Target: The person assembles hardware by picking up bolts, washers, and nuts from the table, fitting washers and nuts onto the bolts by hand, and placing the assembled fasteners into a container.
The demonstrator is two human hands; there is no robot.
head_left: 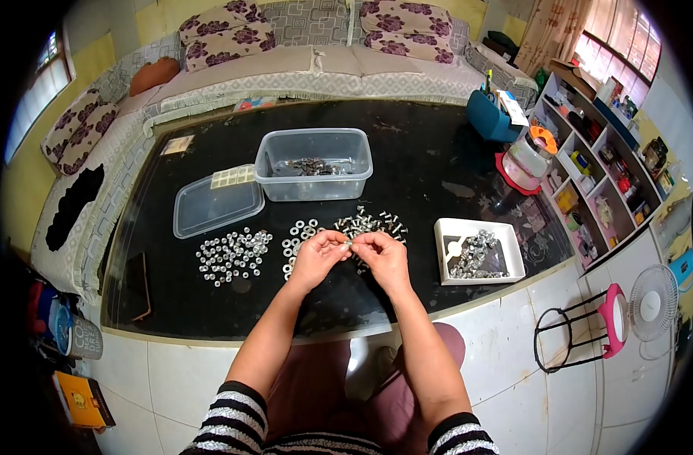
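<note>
Two bare hands meet over the near half of a black table (422, 174), the left hand (318, 259) and the right hand (386, 262) both with narrow, pinched fingers. Between their fingertips sits a small metal piece (350, 244), too small and too covered to tell its kind or which hand bears it.

Just beside the left hand, on its outer side, lie metal rings (292, 246), partly hidden by that hand. Touching distance beyond the right hand's fingers, a pile of screws (370, 221) spreads out, its near part covered by the hand. Further left of the left hand is a loose patch of nuts (232, 254), and well past them a phone (138, 287) near the table's side.

Right of the right hand, apart from it, a white box (483, 281) holds a heap of metal pieces (477, 254). Ahead of the left hand, past the rings, a clear tub (312, 189) contains darker small parts (312, 166); its flat lid (216, 211) rests to the left.

Far ahead of the right hand, toward the right, stand a jar (527, 159) and a teal holder (490, 117). A sofa (286, 64) lies farthest.
</note>
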